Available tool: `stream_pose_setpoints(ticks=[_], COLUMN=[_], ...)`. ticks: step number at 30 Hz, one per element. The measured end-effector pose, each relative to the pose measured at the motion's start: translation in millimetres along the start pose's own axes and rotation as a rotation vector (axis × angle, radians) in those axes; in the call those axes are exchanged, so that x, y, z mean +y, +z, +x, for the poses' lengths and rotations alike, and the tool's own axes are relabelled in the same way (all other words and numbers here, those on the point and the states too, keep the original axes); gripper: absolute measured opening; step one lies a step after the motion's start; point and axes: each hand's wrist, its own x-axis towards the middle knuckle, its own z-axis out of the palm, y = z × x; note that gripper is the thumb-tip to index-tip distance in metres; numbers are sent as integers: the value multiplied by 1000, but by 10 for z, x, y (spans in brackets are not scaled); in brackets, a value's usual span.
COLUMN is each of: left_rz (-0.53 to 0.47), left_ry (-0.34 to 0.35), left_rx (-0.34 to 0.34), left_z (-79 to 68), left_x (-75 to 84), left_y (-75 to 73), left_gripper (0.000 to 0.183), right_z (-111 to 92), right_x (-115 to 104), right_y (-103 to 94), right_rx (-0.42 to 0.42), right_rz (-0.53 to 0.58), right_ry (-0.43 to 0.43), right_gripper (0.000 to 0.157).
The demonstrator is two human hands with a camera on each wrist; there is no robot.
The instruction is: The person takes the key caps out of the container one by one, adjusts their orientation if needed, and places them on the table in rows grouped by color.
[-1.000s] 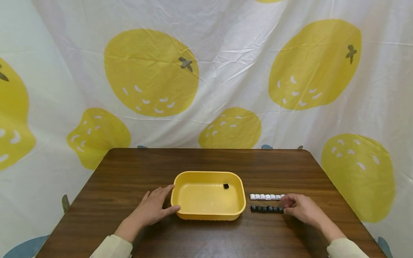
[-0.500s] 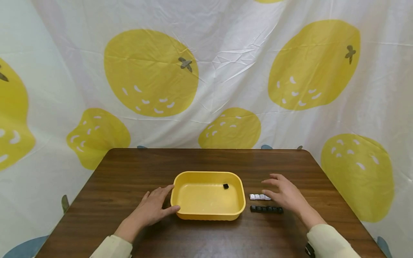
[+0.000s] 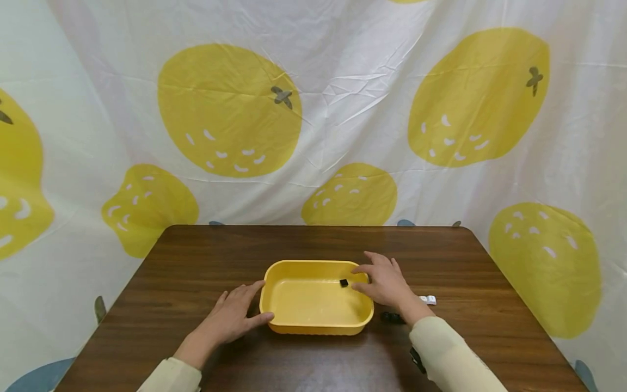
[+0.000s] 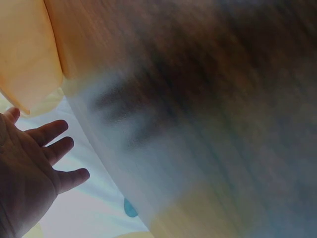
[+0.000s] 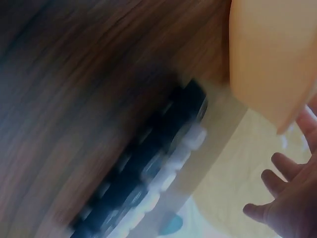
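Observation:
A yellow plastic basin (image 3: 313, 329) stands on the table, with one small black keycap (image 3: 344, 283) lying inside near its right end. At the basin's left side my left hand (image 3: 232, 313) touches the rim, its thumb and fingers extended. My right hand (image 3: 384, 283) is at the right rim with fingers spread and partly over the basin; nothing shows between them. To the right lie a row of white keycaps (image 3: 431, 300) and a row of black keycaps (image 3: 391, 317), largely hidden behind my right arm. The right wrist view shows the black row (image 5: 143, 158) beside the white row (image 5: 168, 171), blurred.
The brown wooden table (image 3: 215, 245) extends around the basin on all sides. Behind its far edge hangs a white cloth (image 3: 333, 130) printed with large yellow fruit.
My right hand has left the right end of the keycap rows and moved leftward, across the white row, to the basin's right rim. My left hand has stayed in place.

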Motion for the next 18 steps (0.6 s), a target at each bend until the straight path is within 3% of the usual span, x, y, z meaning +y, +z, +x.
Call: stream_pose_setpoints(ticks=[9,18], left_rz=[4,-3], left_ry=[1,-1], left_rx=[7,0], left_z=[-6,-10], left_x=[2,6], left_y=[-3,-8], left_gripper=[83,83], right_z=[235,320], right_x=[-148,-184], right_y=[176,320], right_rx=[-35,-81], right_rz=[-126,-201], right_ry=[47,88], right_gripper=[28,23])
